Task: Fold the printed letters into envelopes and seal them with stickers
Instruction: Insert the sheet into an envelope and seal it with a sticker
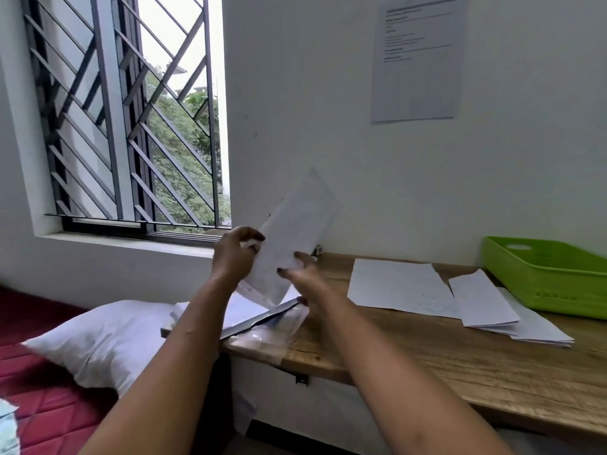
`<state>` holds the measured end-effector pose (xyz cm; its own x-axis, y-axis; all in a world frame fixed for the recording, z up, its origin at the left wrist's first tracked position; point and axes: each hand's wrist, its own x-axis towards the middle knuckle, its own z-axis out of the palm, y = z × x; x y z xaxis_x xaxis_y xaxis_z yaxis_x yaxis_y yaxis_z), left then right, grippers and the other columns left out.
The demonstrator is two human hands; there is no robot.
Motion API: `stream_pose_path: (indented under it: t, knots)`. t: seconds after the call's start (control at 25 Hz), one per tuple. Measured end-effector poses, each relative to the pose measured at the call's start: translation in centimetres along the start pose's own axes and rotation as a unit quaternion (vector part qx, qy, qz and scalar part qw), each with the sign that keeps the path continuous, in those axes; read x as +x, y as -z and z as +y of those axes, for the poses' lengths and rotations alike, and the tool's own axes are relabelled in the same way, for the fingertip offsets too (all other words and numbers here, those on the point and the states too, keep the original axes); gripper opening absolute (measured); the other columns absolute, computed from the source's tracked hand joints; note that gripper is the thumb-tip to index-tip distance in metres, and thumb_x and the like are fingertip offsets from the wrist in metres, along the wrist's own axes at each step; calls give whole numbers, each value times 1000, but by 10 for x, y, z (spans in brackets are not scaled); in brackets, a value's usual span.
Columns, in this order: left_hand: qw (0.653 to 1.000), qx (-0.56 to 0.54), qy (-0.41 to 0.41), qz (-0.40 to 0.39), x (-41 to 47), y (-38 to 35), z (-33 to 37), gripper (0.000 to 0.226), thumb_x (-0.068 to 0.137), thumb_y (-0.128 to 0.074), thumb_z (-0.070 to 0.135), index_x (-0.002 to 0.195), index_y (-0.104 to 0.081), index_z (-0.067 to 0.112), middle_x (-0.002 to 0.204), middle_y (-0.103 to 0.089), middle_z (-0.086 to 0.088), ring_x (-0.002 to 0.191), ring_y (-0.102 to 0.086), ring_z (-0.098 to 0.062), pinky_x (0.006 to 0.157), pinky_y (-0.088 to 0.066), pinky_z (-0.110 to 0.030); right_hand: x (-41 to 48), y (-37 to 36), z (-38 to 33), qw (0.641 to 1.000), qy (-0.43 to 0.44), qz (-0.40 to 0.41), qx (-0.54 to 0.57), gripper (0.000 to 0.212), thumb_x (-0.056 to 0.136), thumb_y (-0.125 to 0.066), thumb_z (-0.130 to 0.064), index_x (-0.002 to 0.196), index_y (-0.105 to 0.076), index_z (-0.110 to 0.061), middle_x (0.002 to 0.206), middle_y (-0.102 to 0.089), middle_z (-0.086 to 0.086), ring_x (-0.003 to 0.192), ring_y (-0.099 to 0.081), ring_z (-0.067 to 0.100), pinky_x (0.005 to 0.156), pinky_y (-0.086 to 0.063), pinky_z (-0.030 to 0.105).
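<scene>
A white envelope [295,231] is held up tilted in the air above the left end of the wooden table [443,359]. My left hand [235,254] pinches its left edge near the lower end. My right hand [303,274] grips its lower right side, thumb against the front. Below them a pile of envelopes and a clear plastic wrapper [262,323] lies on the table's left corner. A flat printed sheet [400,287] lies in the middle of the table. To its right sits a stack of folded letters [492,307].
A green plastic basket [551,277] stands at the table's far right against the wall. A white pillow [101,343] lies on a red quilted bed [42,389] left of the table. A barred window is at the back left; a sheet is pinned to the wall.
</scene>
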<state>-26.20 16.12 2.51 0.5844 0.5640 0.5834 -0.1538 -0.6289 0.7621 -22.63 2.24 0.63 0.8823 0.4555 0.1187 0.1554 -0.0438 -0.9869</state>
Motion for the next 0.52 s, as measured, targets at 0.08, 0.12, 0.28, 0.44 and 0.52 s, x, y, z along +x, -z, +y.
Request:
stream_pose_path:
  t: [0.08, 0.12, 0.28, 0.44, 0.52]
  knots:
    - [987, -158, 22, -17, 3, -28, 19, 28, 82, -57, -5, 87, -69, 21, 96, -66, -4, 89, -61, -23, 79, -51, -30, 7, 31, -7, 996, 24, 43, 81, 67, 85, -66, -9, 141, -34, -27, 134, -47, 2, 107, -55, 19, 77, -44, 31]
    - [975, -216, 40, -23, 3, -42, 28, 30, 83, -54, -8, 92, -68, 17, 98, -65, -6, 89, -59, -21, 75, -51, -26, 9, 48, -10, 992, 31, 53, 106, 68, 83, -68, -7, 138, -36, -31, 127, -52, 1, 98, -57, 16, 72, -46, 32]
    - [948, -273, 125, -106, 0, -121, 47, 42, 85, -52, -12, 116, -63, 13, 122, -61, -10, 99, -60, -22, 83, -54, -29, 13, 139, -13, 993, 47, 100, -32, 70, 75, -70, 7, 136, -47, -17, 122, -54, 6, 94, -54, 16, 63, -45, 19]
    - [917, -22, 90, -388, -23, -179, 56, 63, 79, -71, 4, 135, -47, 14, 137, -43, -9, 110, -54, -24, 91, -53, -33, 18, 214, 6, 986, -52, 95, -124, 78, 71, -73, 10, 140, -42, -8, 131, -49, 6, 108, -53, 23, 66, -46, 20]
    - [878, 79, 44, -469, -27, -196, 58, 72, 74, -79, 20, 137, -45, 17, 145, -35, -9, 113, -54, -23, 96, -49, -32, 21, 237, 17, 974, -116, 58, -183, 83, 70, -75, 9, 142, -38, -7, 134, -49, 12, 112, -54, 26, 76, -50, 27]
